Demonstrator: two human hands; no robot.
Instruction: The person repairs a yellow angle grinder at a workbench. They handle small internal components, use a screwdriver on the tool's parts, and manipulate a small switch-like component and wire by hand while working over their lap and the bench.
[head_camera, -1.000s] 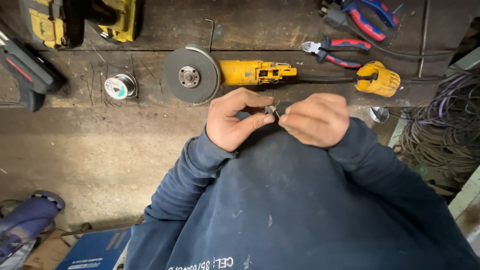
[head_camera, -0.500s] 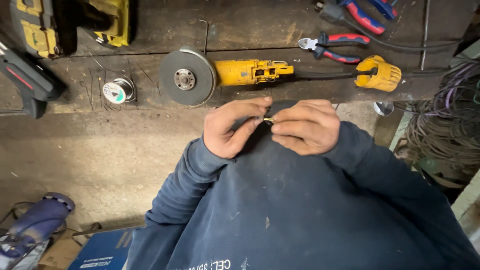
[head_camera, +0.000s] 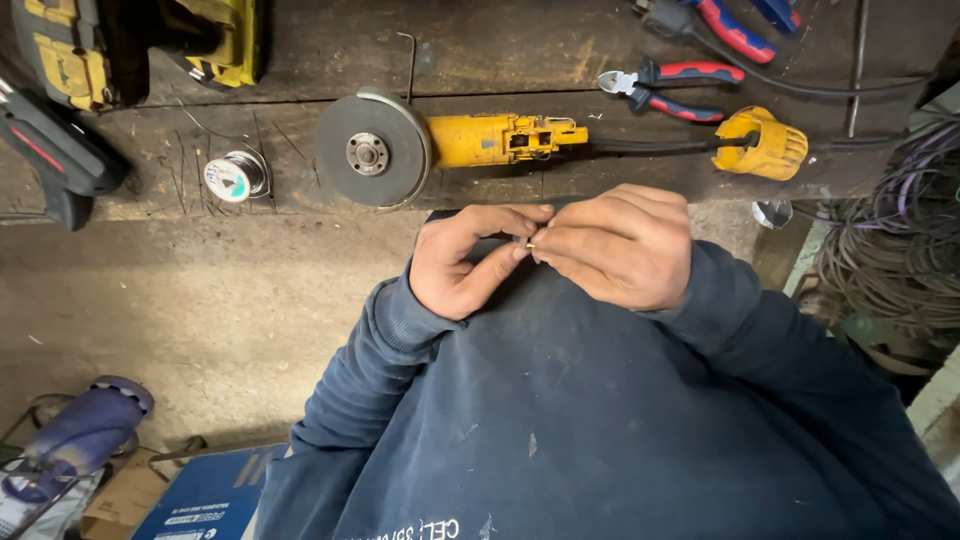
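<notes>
A tiny brass-coloured metal piece (head_camera: 529, 243) sits just above the middle of the frame, pinched between the fingertips of both hands against the dark blue sweatshirt (head_camera: 600, 420). The left hand (head_camera: 465, 262) grips it between thumb and forefinger; the right hand (head_camera: 620, 245) is curled, its fingertips closed on the same piece from the other side. It is too small to tell what it is, so the work looks to be mid-way: the piece is in hand and being handled, nothing is set down or fitted yet.

Above the hands, on the worn wooden bench (head_camera: 500, 60), lies one yellow angle grinder with a grey disc (head_camera: 450, 145). To its right sits one yellow ribbed plug (head_camera: 765, 145) on a black cable. There are two pliers with red and blue handles (head_camera: 670, 88) at upper right. One small spool of wire (head_camera: 235, 177) stands at the left. One coil of grey cable (head_camera: 880, 260) hangs at the right edge.
</notes>
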